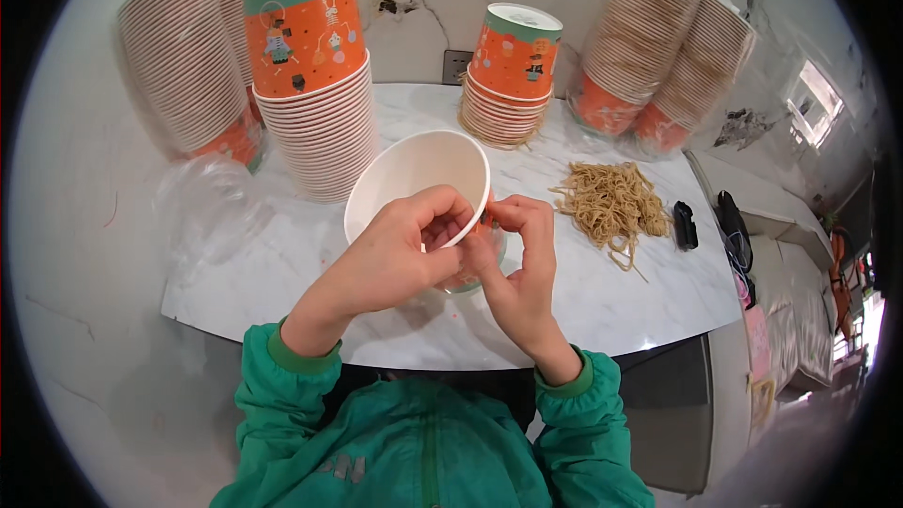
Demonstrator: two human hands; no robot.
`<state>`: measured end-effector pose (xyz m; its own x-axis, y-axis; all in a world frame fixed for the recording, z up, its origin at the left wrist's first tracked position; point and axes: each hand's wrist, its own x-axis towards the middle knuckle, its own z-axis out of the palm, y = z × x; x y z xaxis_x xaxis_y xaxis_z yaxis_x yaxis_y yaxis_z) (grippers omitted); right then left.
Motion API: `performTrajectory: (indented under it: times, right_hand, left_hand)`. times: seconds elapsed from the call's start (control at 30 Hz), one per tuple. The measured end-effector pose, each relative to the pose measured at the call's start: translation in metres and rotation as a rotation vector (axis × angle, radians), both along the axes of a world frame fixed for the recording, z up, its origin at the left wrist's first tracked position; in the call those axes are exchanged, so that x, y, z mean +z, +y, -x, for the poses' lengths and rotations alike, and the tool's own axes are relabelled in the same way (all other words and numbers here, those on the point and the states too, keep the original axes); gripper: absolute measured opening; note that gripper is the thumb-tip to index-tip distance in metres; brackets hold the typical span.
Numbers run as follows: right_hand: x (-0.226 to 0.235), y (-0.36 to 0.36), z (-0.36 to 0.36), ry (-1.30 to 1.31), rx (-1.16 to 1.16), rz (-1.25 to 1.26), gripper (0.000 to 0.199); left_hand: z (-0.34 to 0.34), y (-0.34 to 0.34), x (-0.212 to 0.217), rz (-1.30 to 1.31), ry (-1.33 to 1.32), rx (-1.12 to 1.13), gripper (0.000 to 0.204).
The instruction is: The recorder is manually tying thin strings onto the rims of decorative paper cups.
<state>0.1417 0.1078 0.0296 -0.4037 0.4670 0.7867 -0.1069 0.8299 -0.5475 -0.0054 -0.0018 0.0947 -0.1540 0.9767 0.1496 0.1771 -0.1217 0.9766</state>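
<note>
A paper bucket (409, 174), white inside with an orange printed outer wall, tilts over the near middle of the marble-patterned table (602, 310). My left hand (395, 245) is closed at its near right rim, fingers curled over into the opening. On the outer side of that rim is my right hand (517, 268), thumb and forefinger pinched together against the bucket's wall. Whether a string end lies between the fingertips is hidden. A heap of tan strings (616, 207) lies to the right of my right hand.
Upside-down orange buckets stand in a tall stack (315, 136) at the left, with a shorter stack (517, 56) behind the middle. Plastic-wrapped stacks lean at the back left (179, 66) and back right (649, 38). Crumpled clear plastic (216, 216) and a small black object (686, 226) lie at the sides.
</note>
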Motion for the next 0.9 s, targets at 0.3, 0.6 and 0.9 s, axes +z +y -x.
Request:
performTrajectory:
  times: [0.3,0.6,0.9]
  right_hand:
    - [-0.029,0.025,-0.009,-0.055,0.122,0.539,0.014]
    - [-0.037,0.04,-0.073,-0.268,-0.341,0.147,0.006]
    - [-0.054,0.135,-0.163,-0.322,-0.64,0.165,0.005]
  left_hand:
    - [-0.01,0.006,0.0,-0.091,0.509,0.147,0.015]
    - [0.042,-0.008,0.023,-0.388,0.76,0.286,0.027]
    - [0.041,0.074,0.023,-0.499,1.126,-0.089,0.048]
